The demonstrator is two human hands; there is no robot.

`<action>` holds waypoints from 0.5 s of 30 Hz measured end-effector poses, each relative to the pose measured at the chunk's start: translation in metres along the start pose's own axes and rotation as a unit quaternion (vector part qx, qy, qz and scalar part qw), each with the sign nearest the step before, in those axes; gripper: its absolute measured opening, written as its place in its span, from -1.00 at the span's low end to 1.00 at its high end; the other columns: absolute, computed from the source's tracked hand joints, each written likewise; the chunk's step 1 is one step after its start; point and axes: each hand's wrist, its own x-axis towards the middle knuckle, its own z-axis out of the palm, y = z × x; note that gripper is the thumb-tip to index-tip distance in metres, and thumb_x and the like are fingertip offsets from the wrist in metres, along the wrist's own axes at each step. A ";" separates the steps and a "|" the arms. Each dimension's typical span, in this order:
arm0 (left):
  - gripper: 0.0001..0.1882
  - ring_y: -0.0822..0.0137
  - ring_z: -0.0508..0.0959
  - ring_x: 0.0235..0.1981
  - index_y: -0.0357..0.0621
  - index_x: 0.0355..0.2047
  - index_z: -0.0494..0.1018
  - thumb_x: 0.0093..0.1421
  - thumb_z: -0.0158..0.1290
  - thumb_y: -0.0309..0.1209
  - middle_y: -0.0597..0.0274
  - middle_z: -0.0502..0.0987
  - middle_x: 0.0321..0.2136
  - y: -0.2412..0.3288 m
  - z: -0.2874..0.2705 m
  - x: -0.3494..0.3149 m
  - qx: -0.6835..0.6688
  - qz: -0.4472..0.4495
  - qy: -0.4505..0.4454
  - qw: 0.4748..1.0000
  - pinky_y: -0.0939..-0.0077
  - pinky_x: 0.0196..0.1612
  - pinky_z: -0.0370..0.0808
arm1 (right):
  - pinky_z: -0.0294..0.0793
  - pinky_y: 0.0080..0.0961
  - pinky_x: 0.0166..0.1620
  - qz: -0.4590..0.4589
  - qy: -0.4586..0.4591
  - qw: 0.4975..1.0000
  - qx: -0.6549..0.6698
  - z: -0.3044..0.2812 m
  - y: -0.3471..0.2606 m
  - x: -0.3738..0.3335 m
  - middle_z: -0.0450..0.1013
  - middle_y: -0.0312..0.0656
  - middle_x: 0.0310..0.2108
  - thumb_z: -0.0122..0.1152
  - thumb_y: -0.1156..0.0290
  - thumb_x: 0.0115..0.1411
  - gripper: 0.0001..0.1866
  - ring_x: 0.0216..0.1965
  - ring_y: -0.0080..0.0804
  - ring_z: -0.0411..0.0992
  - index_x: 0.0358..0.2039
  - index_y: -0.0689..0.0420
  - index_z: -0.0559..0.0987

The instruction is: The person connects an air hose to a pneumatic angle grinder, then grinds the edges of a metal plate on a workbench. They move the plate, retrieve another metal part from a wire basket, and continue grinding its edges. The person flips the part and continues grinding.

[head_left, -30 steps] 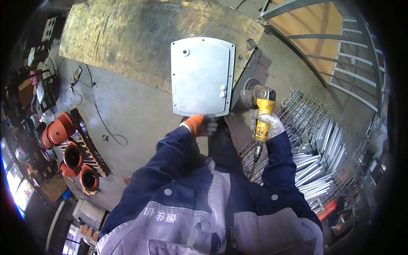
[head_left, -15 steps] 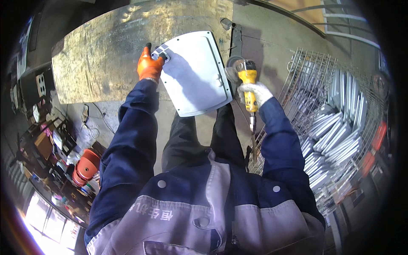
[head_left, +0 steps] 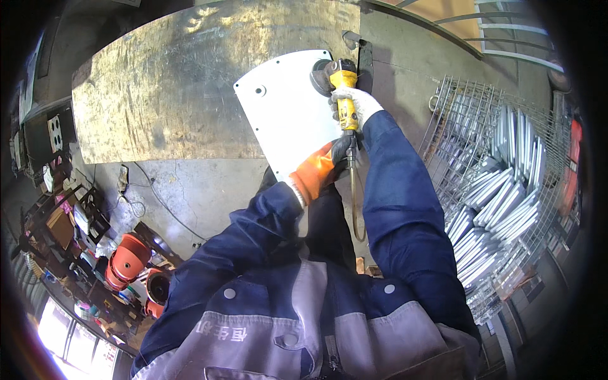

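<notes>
A white metal panel (head_left: pixel 288 117) with a curved far edge and small holes along its rim lies partly on the worn table and overhangs its near edge. My left hand (head_left: pixel 316 171), in an orange glove with dark fingertips, is closed on the panel's near right corner. My right hand (head_left: pixel 362 104), in a white glove, is wrapped round a yellow disc sander (head_left: pixel 345 78). The sander's round disc is over the panel's far right edge; whether it touches cannot be made out. A hose (head_left: pixel 354 196) hangs from the sander's handle, beside my left fingertips.
The scuffed wooden table (head_left: pixel 158 95) spreads away to the left. At the right stands a wire cage (head_left: pixel 437 136) of stacked light metal parts (head_left: pixel 494 202). Orange-red buckets (head_left: pixel 130 258) and clutter lie at the lower left. A cable (head_left: pixel 158 196) runs along the floor.
My left hand has moved from the panel's far left corner to its near right corner. The sander has come left from beside the panel to over its right edge. The panel looks turned.
</notes>
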 end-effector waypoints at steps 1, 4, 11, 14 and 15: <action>-0.50 0.39 0.50 -0.12 -0.12 0.13 0.31 0.30 0.00 -0.09 0.23 0.48 -0.08 -0.003 0.001 0.009 -0.065 -0.014 -0.008 0.998 0.57 -0.10 0.44 | 0.54 -0.45 -0.47 -0.002 -0.010 1.000 0.000 0.002 0.000 0.001 0.48 -0.23 -0.51 0.29 0.36 0.02 -0.75 -0.59 -0.42 0.44 -0.31 0.17 0.48; -0.54 0.50 0.50 -0.18 -0.14 0.12 0.31 0.33 -0.02 -0.15 0.29 0.50 -0.14 0.000 0.012 0.017 -0.256 -0.063 -0.011 0.965 0.69 -0.16 0.42 | 0.55 -0.48 -0.45 -0.014 -0.005 1.000 -0.009 0.004 0.001 0.002 0.48 -0.22 -0.51 0.30 0.37 0.02 -0.75 -0.57 -0.42 0.45 -0.30 0.17 0.48; -0.56 0.44 0.51 -0.27 -0.09 0.05 0.35 0.27 0.05 -0.12 0.31 0.50 -0.24 -0.002 0.038 0.005 -0.103 0.009 0.103 0.989 0.51 -0.26 0.46 | 0.51 -0.46 -0.52 0.007 -0.016 1.000 0.022 -0.007 0.018 -0.005 0.45 -0.24 -0.55 0.30 0.41 0.02 -0.74 -0.61 -0.42 0.43 -0.30 0.16 0.45; -0.53 0.42 0.52 -0.30 -0.07 0.05 0.34 0.22 0.12 -0.13 0.29 0.50 -0.24 -0.004 0.042 0.002 -0.142 -0.005 0.097 0.985 0.48 -0.31 0.46 | 0.50 -0.48 -0.51 0.016 -0.012 0.999 0.029 -0.021 0.028 -0.013 0.44 -0.23 -0.55 0.29 0.41 0.03 -0.77 -0.60 -0.41 0.44 -0.32 0.17 0.45; -0.51 0.39 0.52 -0.34 -0.08 0.07 0.32 0.22 0.13 -0.14 0.29 0.50 -0.24 -0.005 0.046 0.001 -0.113 -0.005 0.094 0.989 0.47 -0.33 0.46 | 0.50 -0.48 -0.51 0.017 -0.005 0.999 0.029 -0.025 0.031 -0.015 0.44 -0.23 -0.56 0.29 0.41 0.03 -0.77 -0.60 -0.41 0.44 -0.32 0.17 0.45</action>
